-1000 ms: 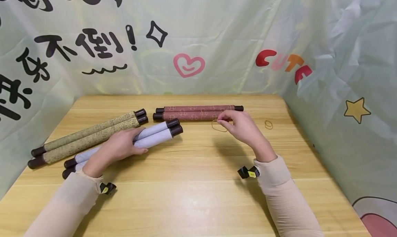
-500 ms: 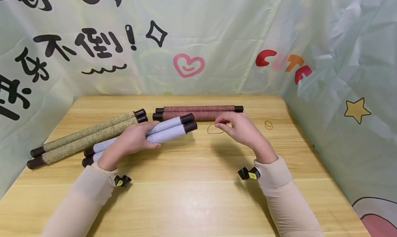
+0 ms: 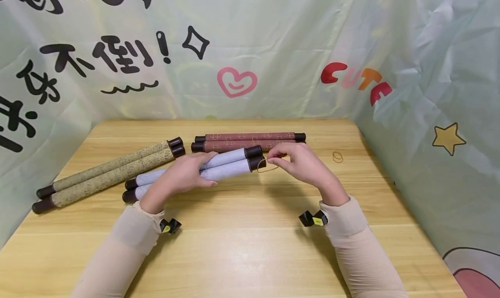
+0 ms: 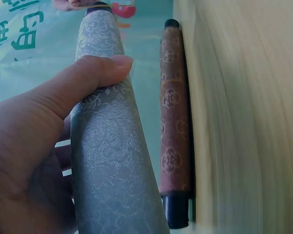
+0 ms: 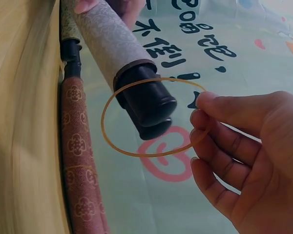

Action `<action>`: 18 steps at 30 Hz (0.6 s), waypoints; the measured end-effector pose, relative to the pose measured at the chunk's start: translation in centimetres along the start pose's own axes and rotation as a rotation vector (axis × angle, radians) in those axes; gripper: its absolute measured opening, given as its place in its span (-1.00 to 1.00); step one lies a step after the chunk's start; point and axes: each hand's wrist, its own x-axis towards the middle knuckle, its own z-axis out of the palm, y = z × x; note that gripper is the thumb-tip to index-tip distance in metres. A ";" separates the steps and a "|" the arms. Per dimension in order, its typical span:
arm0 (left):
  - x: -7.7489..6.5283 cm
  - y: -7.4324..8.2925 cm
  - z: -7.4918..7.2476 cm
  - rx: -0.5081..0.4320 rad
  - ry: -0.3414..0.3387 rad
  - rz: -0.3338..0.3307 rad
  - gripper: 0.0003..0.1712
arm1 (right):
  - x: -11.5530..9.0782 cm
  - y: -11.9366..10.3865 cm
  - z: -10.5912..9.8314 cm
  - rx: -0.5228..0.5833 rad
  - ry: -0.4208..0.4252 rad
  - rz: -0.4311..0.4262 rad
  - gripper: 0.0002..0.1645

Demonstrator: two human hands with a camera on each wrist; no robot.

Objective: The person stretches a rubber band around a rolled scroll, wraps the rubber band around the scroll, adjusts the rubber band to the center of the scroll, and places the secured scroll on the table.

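Note:
My left hand [image 3: 183, 174] grips a pale blue patterned scroll [image 3: 226, 165], rolled from both ends into two parallel rolls with dark end knobs. In the left wrist view its thumb [image 4: 100, 73] lies across the top roll. The scroll is tilted, its right end raised over the table. My right hand [image 3: 300, 161] pinches a thin tan rubber band [image 5: 103, 124] between thumb and fingertips. The band hangs as an open loop right at the scroll's right knobs [image 5: 149, 100], which show inside the loop in the right wrist view.
A maroon flower-patterned scroll [image 3: 250, 136] lies at the back of the wooden table [image 3: 242, 241], with a band around it in the wrist views. To the left is an olive-yellow scroll [image 3: 113, 176]. Loose rubber bands [image 3: 337, 157] lie at the right. Printed cloth walls surround the table.
My left hand has carried the blue scroll rightward, bringing its right knobs up to the rubber band. The right hand has shifted only slightly, still pinching the band.

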 end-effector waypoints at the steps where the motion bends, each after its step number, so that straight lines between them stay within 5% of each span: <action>1: 0.1 0.1 0.0 0.006 -0.001 0.005 0.08 | 0.0 0.1 0.0 0.009 0.002 -0.002 -0.92; 18: -0.3 1.8 0.9 -0.021 -0.013 0.131 0.03 | 0.2 1.4 0.5 0.118 0.008 0.065 -0.93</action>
